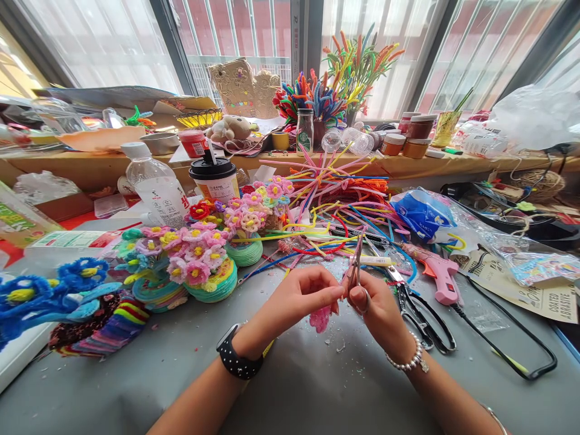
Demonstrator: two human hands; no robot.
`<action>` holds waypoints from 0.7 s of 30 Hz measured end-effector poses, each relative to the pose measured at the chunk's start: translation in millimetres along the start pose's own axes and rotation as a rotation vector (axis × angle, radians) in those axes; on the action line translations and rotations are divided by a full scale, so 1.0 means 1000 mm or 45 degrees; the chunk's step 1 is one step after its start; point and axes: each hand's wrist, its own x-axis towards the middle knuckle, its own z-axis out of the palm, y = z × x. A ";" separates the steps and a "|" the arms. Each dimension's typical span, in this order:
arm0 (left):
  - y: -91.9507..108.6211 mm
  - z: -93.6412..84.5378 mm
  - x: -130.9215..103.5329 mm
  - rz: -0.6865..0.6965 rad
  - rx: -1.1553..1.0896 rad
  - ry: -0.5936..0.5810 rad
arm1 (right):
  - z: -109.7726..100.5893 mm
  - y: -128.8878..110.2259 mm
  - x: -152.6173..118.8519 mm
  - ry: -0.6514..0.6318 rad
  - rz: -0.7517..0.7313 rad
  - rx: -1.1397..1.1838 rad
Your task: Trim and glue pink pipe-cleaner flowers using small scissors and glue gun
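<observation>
chenille piece (321, 319), pink, below left hand (313, 290)

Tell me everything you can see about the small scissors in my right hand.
The small scissors look like metal, with slim, tapering blades and a rounded finger loop. Your right hand grips them above the gray table, blades pointing up and away from you. Your left hand is close beside them; whether the blades touch the pink fuzzy piece is hidden.

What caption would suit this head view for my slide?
Left hand holding a pink fuzzy piece, right hand holding scissors, over a grey table.
</observation>
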 end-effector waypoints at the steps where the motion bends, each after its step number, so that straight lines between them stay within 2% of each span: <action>1: 0.000 0.000 0.000 -0.001 -0.002 -0.006 | 0.000 0.000 0.000 0.010 0.007 -0.022; 12: 0.002 0.003 0.000 -0.061 0.015 0.046 | 0.001 0.001 -0.001 0.090 0.066 -0.225; 17: 0.002 0.002 0.000 -0.059 -0.007 0.034 | 0.000 0.001 -0.001 0.090 0.082 -0.212; 21: 0.001 0.001 0.000 -0.046 -0.027 0.004 | 0.001 0.000 -0.001 0.015 0.038 -0.061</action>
